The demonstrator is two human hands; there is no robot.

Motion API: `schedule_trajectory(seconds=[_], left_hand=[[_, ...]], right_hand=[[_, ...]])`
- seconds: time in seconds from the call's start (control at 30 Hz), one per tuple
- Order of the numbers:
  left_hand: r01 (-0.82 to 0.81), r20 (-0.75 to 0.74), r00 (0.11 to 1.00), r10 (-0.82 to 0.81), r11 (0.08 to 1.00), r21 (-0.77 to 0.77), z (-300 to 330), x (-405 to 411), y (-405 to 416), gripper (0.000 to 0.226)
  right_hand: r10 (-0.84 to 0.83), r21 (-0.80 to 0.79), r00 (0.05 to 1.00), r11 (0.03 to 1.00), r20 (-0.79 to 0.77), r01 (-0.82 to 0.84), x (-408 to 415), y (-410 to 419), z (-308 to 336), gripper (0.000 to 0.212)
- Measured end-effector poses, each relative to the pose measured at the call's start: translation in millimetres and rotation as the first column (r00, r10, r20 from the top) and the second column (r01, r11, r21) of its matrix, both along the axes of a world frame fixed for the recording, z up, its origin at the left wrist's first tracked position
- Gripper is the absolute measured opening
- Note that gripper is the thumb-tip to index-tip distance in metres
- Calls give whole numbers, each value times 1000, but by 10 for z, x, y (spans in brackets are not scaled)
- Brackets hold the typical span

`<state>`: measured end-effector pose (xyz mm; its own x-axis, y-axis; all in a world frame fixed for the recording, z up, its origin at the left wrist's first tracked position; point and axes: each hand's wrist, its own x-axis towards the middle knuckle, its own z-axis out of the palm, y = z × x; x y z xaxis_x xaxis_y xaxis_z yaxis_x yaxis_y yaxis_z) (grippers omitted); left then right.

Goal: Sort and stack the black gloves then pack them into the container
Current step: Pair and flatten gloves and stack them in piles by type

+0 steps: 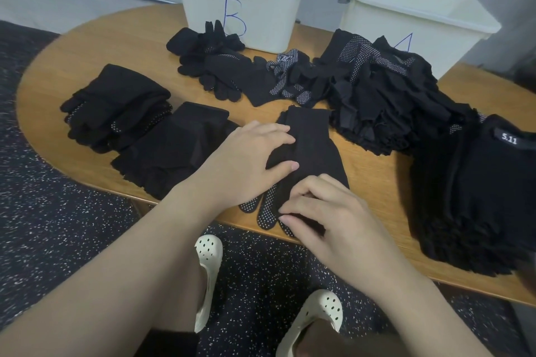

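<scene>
A black dotted glove pair (pixel 311 151) lies flat at the table's front edge, cuff pointing away from me. My left hand (pixel 246 162) presses on its left side with straight fingers. My right hand (pixel 322 211) pinches the glove's fingertips at the near end. Two neat stacks of black gloves sit to the left: one (pixel 116 104) farther out, one (pixel 177 148) beside my left hand. A loose heap of unsorted gloves (pixel 377 90) fills the middle and right. Two white bins stand at the back, one marked B (pixel 240 0), the other (pixel 417 17) on the right.
A tall stack of black gloves with a "5.11" label (pixel 478 197) sits at the right table edge. The wooden table (pixel 87 46) is oval; below its front edge are my feet in white clogs (pixel 208 258) on speckled dark floor.
</scene>
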<state>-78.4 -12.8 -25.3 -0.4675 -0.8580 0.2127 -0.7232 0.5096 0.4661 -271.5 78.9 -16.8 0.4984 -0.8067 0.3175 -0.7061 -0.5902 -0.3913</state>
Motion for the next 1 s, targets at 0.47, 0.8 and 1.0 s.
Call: schedule_trajectory(seconds=[0.47,0.8,1.0], left_hand=[[82,119,989,-87,996,40,37,62,64,72],[90,123,988,-98,993,72,66,57,66,73],[91,132,986,-98,994,62,67,48,65,72]], right_hand=[[-39,95,998,995,50,34,-493,65,199,36],[0,86,999,996,55,-5,-416,7,79,25],[-21,95,992,995,122,10,-396,38,109,16]])
